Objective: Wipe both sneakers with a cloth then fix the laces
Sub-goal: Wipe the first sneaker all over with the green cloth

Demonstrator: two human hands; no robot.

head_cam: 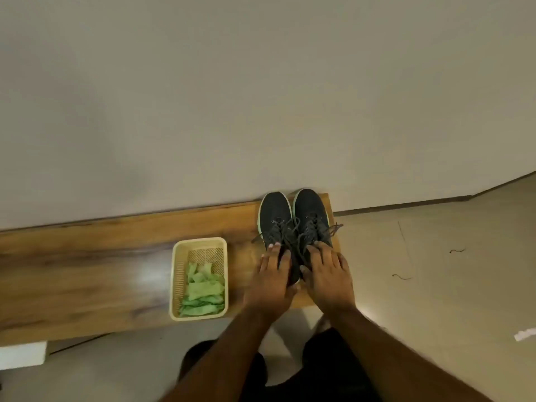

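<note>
Worktop: wooden, set against the wall.
Sneakers: placed together, under the hands.
Basket: placed left of the hands.

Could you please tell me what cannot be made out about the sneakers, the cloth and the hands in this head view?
- Heels of both sneakers: covered by the left hand and right hand.
- Laces: too small and tangled to tell whether they are tied.
- Green cloth in the basket: crumpled; one piece or several is unclear.
- Grip: fingertips partly hidden.
</note>
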